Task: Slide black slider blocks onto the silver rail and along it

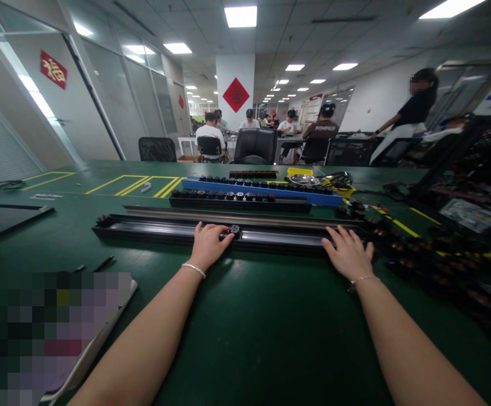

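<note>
From the head view, the left hand [211, 241] has its thumb and fingertips closed on a small black part [235, 230], which sits in a long black channel [144, 235] lying lengthwise across the green table [279, 321]. The right hand [347, 251] is over the same channel farther to the right, fingers spread apart — whether they grip its edge I cannot tell. Just behind the channel lies a second rail [173, 212]; beyond that, a black strip [211, 204] carries a row of small round parts [239, 196], and behind it is a blue strip [321, 198] with a similar row. Near the blue strip's right half stands a metal bowl [304, 180], with a yellow tray [299, 171] behind it. Dark parts [443, 248] lie heaped to the right — too blurred to make out singly.
</note>
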Motion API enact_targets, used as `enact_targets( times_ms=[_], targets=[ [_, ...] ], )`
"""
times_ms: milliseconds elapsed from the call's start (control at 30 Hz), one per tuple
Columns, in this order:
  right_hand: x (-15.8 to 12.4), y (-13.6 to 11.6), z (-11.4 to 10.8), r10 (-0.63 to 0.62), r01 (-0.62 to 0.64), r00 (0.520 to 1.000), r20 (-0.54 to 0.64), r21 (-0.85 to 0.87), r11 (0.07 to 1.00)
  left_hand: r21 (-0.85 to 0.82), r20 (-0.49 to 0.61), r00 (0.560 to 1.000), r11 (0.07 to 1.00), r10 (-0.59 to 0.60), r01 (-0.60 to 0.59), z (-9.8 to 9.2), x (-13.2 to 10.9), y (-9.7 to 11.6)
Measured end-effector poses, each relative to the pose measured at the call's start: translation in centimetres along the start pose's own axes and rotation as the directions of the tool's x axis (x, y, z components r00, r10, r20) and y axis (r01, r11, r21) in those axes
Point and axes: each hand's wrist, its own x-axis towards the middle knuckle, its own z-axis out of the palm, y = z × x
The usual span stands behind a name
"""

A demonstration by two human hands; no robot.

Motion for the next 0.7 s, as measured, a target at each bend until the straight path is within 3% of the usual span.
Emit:
enact_targets(
  times_ms=[433, 700],
  targets=[
    [0.12, 0.04, 0.04, 0.005, -0.005, 1.000, 0.008, -0.002, 1.000, -0.061, -0.003, 0.998, 0.997, 0.055, -0.055, 0.02, -0.18, 0.19],
    [0.01, -0.04, -0.09, 0.000, 0.000, 1.000, 0.011, 0.010, 1.000, -0.074, 0.072, 0.991, 0.992, 0.112, -0.107, -0.15, -0.26, 0.55]
  ],
)
